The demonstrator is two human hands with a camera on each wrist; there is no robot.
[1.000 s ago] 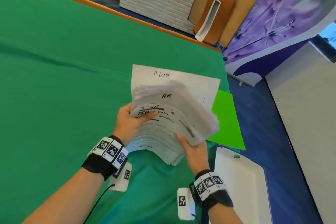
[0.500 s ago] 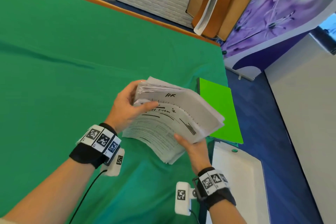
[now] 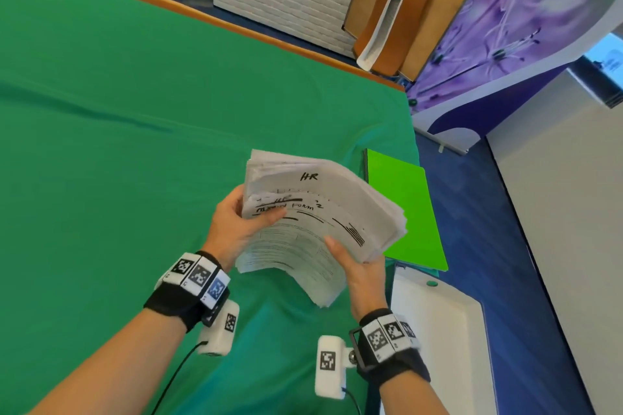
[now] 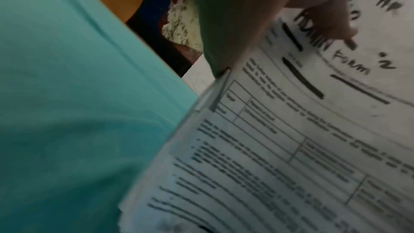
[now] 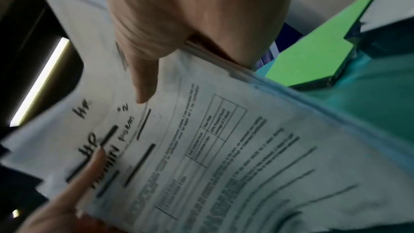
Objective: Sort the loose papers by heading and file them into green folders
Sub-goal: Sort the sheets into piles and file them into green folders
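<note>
Left hand (image 3: 232, 229) gripping the paper stack (image 3: 323, 212) at its left edge, thumb on top, right hand (image 3: 362, 271) pinching its near right edge, both forearms raised

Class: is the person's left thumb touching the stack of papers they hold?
Touching. The head view shows the left hand gripping the stack of papers, thumb pressed flat across the top sheet.

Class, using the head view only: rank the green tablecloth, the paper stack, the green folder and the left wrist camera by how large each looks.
1. green tablecloth
2. paper stack, though it is held up nearer the camera, which flatters it
3. green folder, partly hidden behind the stack, so second and third are unsure
4. left wrist camera
</note>
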